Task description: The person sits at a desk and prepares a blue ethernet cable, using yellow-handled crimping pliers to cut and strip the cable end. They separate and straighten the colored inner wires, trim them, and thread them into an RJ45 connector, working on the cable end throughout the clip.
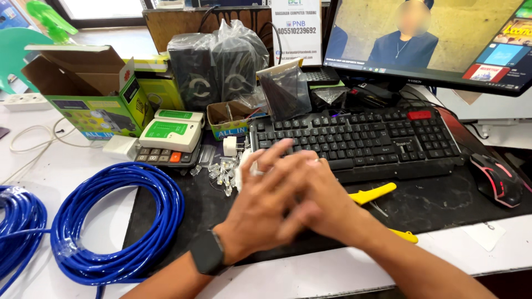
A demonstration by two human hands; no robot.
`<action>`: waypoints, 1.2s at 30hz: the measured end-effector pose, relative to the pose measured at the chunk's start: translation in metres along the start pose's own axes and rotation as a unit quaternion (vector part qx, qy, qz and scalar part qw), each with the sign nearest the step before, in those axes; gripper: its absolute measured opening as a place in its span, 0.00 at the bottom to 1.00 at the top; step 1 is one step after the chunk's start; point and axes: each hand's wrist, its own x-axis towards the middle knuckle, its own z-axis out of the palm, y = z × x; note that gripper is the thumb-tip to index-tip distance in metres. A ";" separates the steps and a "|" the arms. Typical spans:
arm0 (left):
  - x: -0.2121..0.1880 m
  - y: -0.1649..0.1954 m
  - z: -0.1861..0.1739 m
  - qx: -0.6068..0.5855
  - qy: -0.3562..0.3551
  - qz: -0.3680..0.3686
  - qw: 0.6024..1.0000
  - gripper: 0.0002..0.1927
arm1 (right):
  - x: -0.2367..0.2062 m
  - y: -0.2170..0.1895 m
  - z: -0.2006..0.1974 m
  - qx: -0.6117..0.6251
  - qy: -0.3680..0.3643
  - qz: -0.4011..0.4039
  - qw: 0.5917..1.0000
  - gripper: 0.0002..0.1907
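Over the black desk mat (443, 205), the left hand (266, 207) with a black wristwatch (208, 252) and the right hand (324, 199) press together, fingers stretched flat and holding nothing, just left of the yellow-handled crimping tool (372, 194), near the black keyboard (354, 138), with the coiled blue cable (119, 227) left.

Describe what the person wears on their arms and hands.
Both forearms are bare, no sleeves in view. The left hand has a black square-faced watch on its wrist and a ring on one finger. The right hand shows a thin ring.
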 end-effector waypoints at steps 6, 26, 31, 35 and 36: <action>0.011 0.007 0.013 -0.076 -0.119 0.125 0.982 0.33 | -0.007 -0.011 0.008 -0.224 -0.031 -0.054 0.973 0.46; -0.012 0.000 0.021 -0.175 -0.112 0.073 0.975 0.09 | -0.008 0.001 0.009 -0.006 -0.075 -0.015 0.997 0.49; -0.007 -0.021 0.003 -0.117 -0.061 0.055 0.990 0.23 | -0.003 -0.001 0.006 -0.021 -0.041 0.014 0.999 0.38; -0.001 -0.040 -0.021 0.051 0.023 -0.055 0.997 0.25 | 0.001 -0.001 -0.004 -0.016 0.022 0.061 0.998 0.29; 0.000 -0.043 -0.024 0.102 0.053 -0.092 0.989 0.25 | 0.001 -0.002 -0.006 -0.008 0.032 0.066 0.997 0.26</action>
